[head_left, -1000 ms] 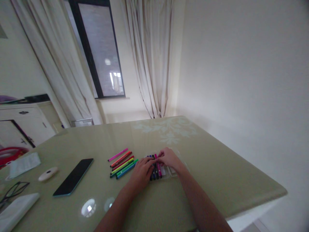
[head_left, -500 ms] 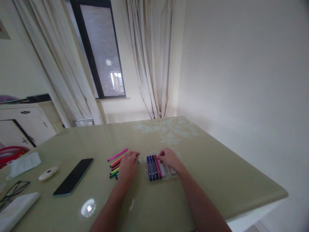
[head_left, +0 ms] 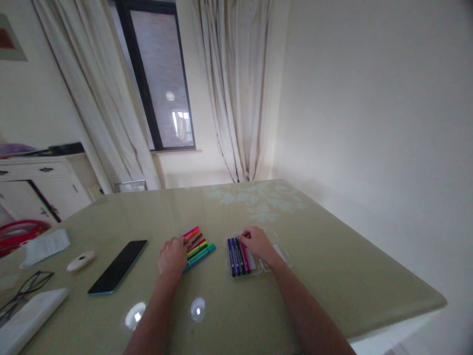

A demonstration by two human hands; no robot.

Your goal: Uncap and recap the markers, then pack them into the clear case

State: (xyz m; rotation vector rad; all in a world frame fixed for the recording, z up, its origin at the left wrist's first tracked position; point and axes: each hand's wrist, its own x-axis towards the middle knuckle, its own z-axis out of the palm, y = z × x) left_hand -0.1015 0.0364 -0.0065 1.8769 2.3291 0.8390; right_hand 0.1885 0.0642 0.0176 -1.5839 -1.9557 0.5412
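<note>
Slim colored markers lie side by side on the table in a slanted row, from pink and orange to green and blue. My left hand is over their left ends, fingers curled down and closed on a marker among the red and brown ones; which one is partly hidden. To the right, an open clear plastic case holds several dark blue and black markers and a pink marker, standing parallel. My right hand pinches near the top end of the pink marker, covering part of the case.
A black phone lies left of the markers. Farther left are a white round object, eyeglasses, a white flat block and a pale sheet. The table edge runs along the right, beside the wall.
My left hand has drawn back to the left across the markers, which now lie closer together and show more of their right ends. My right hand stays at the pink marker. The view shifted slightly.
</note>
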